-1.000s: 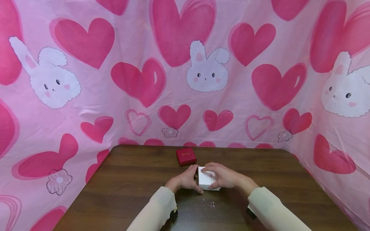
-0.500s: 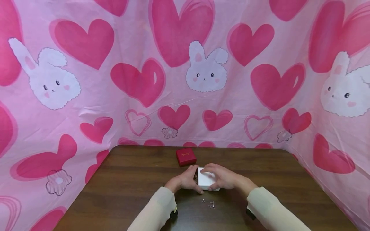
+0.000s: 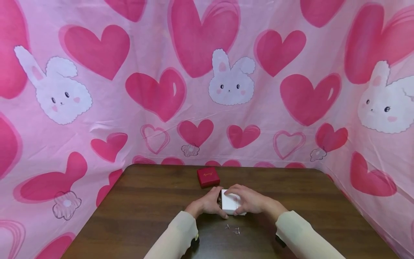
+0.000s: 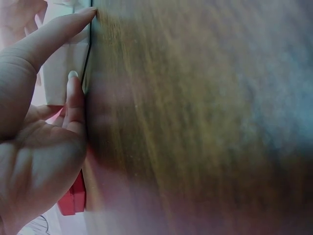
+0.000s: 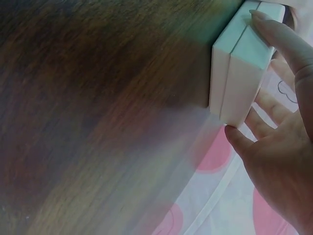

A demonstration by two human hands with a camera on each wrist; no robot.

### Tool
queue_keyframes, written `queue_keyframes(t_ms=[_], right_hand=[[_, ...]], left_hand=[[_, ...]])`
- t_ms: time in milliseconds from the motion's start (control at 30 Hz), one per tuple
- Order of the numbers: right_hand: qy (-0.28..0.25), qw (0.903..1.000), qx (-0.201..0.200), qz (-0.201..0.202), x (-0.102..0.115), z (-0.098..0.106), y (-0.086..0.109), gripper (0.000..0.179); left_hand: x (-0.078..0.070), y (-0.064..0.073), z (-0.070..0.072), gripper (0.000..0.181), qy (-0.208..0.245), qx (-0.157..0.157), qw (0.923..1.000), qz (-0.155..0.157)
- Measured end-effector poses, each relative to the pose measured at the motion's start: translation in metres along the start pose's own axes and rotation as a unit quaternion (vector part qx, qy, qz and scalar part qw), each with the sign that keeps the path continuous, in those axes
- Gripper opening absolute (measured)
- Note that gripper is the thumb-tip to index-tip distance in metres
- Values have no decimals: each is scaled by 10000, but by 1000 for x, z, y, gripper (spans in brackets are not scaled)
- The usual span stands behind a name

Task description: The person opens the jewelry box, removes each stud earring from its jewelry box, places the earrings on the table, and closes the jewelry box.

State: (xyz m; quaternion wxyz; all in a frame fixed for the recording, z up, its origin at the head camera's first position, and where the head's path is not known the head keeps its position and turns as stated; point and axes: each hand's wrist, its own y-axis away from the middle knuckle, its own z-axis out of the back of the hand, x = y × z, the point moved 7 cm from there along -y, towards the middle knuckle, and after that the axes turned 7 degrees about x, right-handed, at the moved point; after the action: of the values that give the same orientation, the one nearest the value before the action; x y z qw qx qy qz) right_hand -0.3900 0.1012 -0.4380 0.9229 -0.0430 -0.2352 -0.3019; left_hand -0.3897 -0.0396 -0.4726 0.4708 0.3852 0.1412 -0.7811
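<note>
A small white box [image 3: 229, 202] lies on the wooden table between my hands. My right hand [image 3: 251, 200] grips it from above and the right, thumb on the near side and fingers on the far side. In the right wrist view a seam runs round the box [image 5: 239, 73], dividing a lid from its base. My left hand [image 3: 209, 202] curves round the left end, thumb at the near corner and fingers at the far one. The left wrist view shows the left thumb [image 4: 54, 36] reaching low along the box's side. The box's inside is hidden.
A red box [image 3: 208, 177] with gold lettering stands just behind the hands. Several tiny silvery pieces with thin stems [image 3: 237, 231] lie on the table [image 3: 155, 205] in front of the white box. Pink heart-and-rabbit cloth [image 3: 155, 95] hangs round the table's back and sides.
Both hands keep the same hold on the white box, which stays in place. Only the head view has shifted slightly.
</note>
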Motion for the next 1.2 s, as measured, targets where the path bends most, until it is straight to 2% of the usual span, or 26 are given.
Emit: queue_keyframes(t_ms=[133, 300, 467, 600, 733, 833, 967, 1100, 1200], right_hand=[[138, 9999, 12, 0, 3, 2, -3, 70], [306, 9995, -47, -101, 6, 6, -6, 77], [403, 9982, -349, -287, 4, 19, 5, 81], [836, 9918, -768, -587, 0, 34, 23, 73], [1244, 9810, -1227, -838, -4, 48, 39, 64], [1481, 9729, -1489, -967, -7, 54, 47, 61], [1864, 9613, -1725, -1071, -14, 55, 54, 59], [2146, 9509, -1910, -1154, -24, 55, 60, 59], [2141, 9480, -1927, -1354, -32, 55, 64, 62]], left_hand=[[2, -1, 3, 90, 79, -22, 10000, 14], [7, 1, 13, 97, 310, -52, 9994, -138], [14, 10, 25, 95, 595, -26, 9981, -169], [19, 21, 35, 86, 275, -179, 9993, -192], [22, 30, 46, 77, -498, -538, 9971, -189], [25, 35, 55, 72, -1337, -911, 9868, -82], [26, 43, 61, 70, -2435, -1282, 9614, -8], [27, 50, 62, 76, -3176, -1331, 9389, -10], [28, 54, 61, 86, -3465, -1173, 9305, 170]])
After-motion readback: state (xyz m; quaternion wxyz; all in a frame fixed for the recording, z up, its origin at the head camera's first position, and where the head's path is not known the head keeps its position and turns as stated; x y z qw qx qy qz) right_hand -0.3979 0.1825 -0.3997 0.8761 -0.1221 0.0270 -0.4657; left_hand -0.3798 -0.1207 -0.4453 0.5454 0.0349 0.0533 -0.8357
